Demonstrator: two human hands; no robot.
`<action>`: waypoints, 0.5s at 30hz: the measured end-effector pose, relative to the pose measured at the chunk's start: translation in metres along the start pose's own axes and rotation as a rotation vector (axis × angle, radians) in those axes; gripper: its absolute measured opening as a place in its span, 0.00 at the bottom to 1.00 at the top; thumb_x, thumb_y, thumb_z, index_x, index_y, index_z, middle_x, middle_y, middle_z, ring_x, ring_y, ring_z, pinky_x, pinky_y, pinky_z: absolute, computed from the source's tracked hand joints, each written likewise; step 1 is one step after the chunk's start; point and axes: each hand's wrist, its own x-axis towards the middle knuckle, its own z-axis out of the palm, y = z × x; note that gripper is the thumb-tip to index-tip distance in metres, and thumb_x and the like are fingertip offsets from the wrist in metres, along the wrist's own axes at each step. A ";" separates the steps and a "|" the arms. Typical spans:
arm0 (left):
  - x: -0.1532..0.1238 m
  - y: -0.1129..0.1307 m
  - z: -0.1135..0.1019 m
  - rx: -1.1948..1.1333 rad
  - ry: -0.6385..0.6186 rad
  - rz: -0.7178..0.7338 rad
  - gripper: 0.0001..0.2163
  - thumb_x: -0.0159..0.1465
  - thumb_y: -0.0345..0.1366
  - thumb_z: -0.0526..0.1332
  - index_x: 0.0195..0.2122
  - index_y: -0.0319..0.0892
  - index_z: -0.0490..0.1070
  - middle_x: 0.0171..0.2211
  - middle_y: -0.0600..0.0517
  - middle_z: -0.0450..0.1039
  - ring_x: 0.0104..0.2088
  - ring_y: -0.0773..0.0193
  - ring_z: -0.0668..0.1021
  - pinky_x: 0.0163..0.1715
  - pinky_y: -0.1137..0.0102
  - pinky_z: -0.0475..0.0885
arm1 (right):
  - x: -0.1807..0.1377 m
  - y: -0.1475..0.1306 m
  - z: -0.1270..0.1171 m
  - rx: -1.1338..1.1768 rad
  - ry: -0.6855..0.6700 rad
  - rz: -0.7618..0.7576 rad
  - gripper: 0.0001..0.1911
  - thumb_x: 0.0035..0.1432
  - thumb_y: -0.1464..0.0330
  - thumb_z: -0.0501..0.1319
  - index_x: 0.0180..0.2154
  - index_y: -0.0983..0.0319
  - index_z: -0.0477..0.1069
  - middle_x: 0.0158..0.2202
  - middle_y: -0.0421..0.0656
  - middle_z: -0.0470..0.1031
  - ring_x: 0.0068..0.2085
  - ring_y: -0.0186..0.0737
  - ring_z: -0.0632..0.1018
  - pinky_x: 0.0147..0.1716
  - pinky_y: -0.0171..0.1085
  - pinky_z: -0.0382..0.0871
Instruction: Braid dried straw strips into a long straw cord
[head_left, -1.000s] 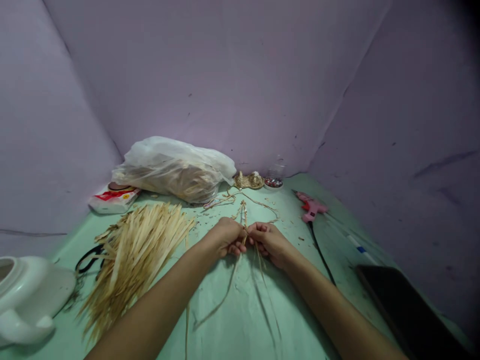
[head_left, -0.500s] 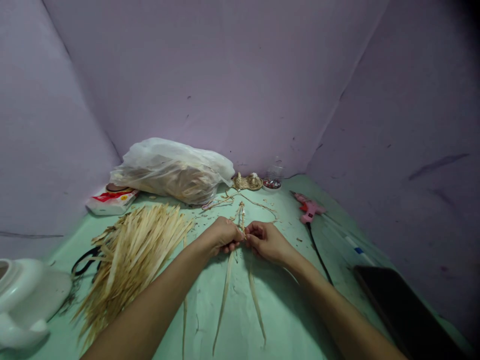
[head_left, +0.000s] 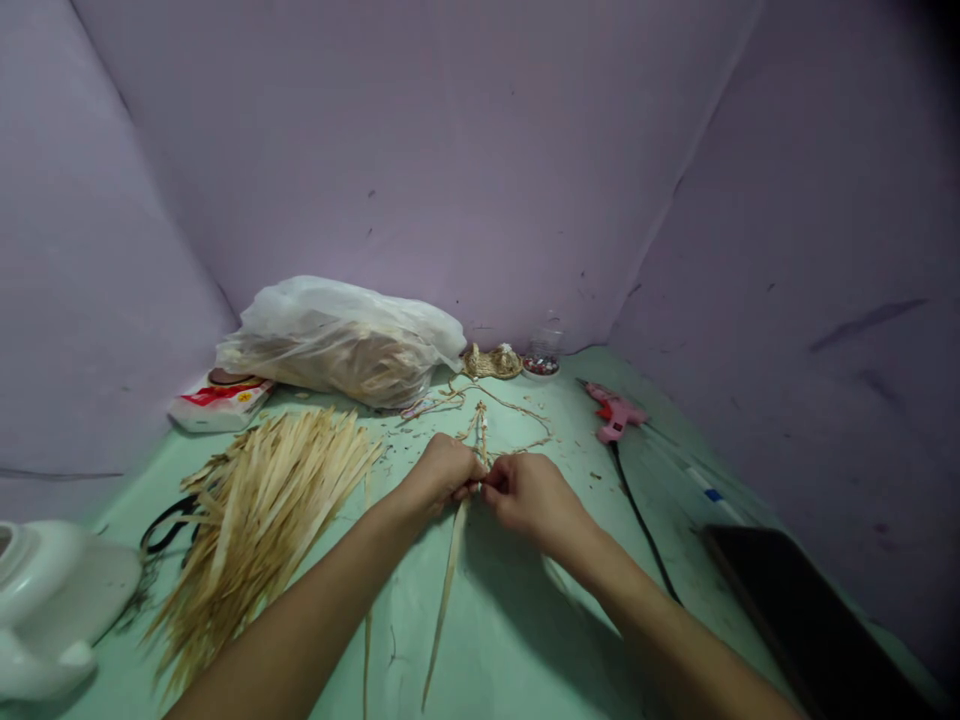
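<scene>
My left hand [head_left: 442, 472] and my right hand [head_left: 525, 493] meet at the middle of the green table [head_left: 495, 640], both pinched on a thin braid of dried straw strips [head_left: 481, 430] that runs away from me. Loose strip ends [head_left: 447, 590] trail from the pinch back toward me across the table. The fingers of both hands are curled tight around the braid's near end.
A heap of cut straw strips [head_left: 262, 510] lies left, with black scissors [head_left: 169, 518] and a white pot [head_left: 52, 600] beyond it. A plastic bag of straw [head_left: 337, 340], a red-white box [head_left: 217, 400], a small woven piece [head_left: 491, 362] and a bead dish [head_left: 540, 365] sit at the back. A pink glue gun [head_left: 611, 412] and a dark tablet [head_left: 795, 610] lie right.
My right hand has shifted left and closer to my left hand. One of the trailing strips on the right has been drawn up, leaving fewer loose ends on the table.
</scene>
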 end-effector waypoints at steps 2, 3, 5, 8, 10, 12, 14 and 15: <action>0.004 -0.004 -0.003 -0.030 -0.059 -0.004 0.09 0.41 0.24 0.52 0.08 0.38 0.55 0.06 0.57 0.52 0.08 0.76 0.54 0.11 0.76 0.44 | -0.005 -0.006 0.001 -0.085 0.031 -0.028 0.11 0.47 0.69 0.54 0.25 0.63 0.74 0.24 0.46 0.75 0.24 0.35 0.70 0.21 0.32 0.49; 0.007 -0.006 -0.005 -0.045 -0.097 -0.005 0.08 0.41 0.25 0.52 0.08 0.38 0.56 0.06 0.57 0.52 0.08 0.76 0.54 0.10 0.76 0.44 | -0.007 -0.009 0.002 -0.118 0.039 -0.036 0.11 0.47 0.69 0.53 0.25 0.63 0.74 0.24 0.47 0.75 0.24 0.35 0.71 0.21 0.32 0.48; 0.012 -0.011 -0.008 -0.051 -0.154 0.013 0.06 0.40 0.27 0.52 0.09 0.38 0.57 0.06 0.57 0.52 0.08 0.76 0.53 0.10 0.76 0.42 | -0.009 -0.012 0.004 -0.160 0.041 -0.041 0.11 0.48 0.69 0.53 0.25 0.63 0.74 0.25 0.48 0.75 0.24 0.36 0.72 0.20 0.33 0.48; 0.016 -0.015 -0.010 -0.018 -0.173 0.092 0.03 0.38 0.26 0.52 0.11 0.38 0.60 0.06 0.58 0.52 0.09 0.76 0.53 0.11 0.76 0.42 | -0.011 -0.011 0.002 -0.160 0.009 -0.095 0.11 0.47 0.71 0.53 0.26 0.63 0.74 0.25 0.47 0.76 0.25 0.37 0.72 0.21 0.33 0.49; 0.016 -0.016 -0.010 -0.013 -0.151 0.129 0.02 0.38 0.26 0.53 0.12 0.37 0.61 0.07 0.58 0.54 0.09 0.76 0.55 0.11 0.76 0.44 | -0.011 -0.008 -0.006 -0.061 -0.131 -0.168 0.08 0.44 0.72 0.55 0.23 0.63 0.73 0.23 0.45 0.75 0.24 0.35 0.72 0.20 0.31 0.52; 0.015 -0.015 -0.010 0.001 -0.147 0.137 0.01 0.38 0.26 0.54 0.13 0.37 0.61 0.09 0.57 0.55 0.10 0.76 0.55 0.12 0.76 0.46 | -0.009 -0.002 -0.018 0.141 -0.334 -0.171 0.06 0.44 0.72 0.56 0.21 0.64 0.71 0.20 0.42 0.73 0.20 0.31 0.69 0.18 0.29 0.54; 0.014 -0.014 -0.011 0.035 -0.154 0.136 0.02 0.40 0.27 0.55 0.14 0.38 0.61 0.09 0.58 0.54 0.10 0.75 0.56 0.12 0.76 0.47 | -0.005 0.005 -0.030 0.380 -0.379 -0.006 0.07 0.47 0.69 0.56 0.23 0.64 0.70 0.22 0.42 0.74 0.15 0.27 0.66 0.14 0.28 0.54; 0.014 -0.013 -0.011 0.056 -0.157 0.133 0.01 0.40 0.28 0.55 0.15 0.38 0.62 0.09 0.57 0.54 0.11 0.75 0.56 0.12 0.76 0.47 | -0.002 0.008 -0.034 0.479 -0.303 0.089 0.07 0.48 0.69 0.55 0.25 0.65 0.69 0.24 0.42 0.74 0.14 0.26 0.65 0.13 0.28 0.54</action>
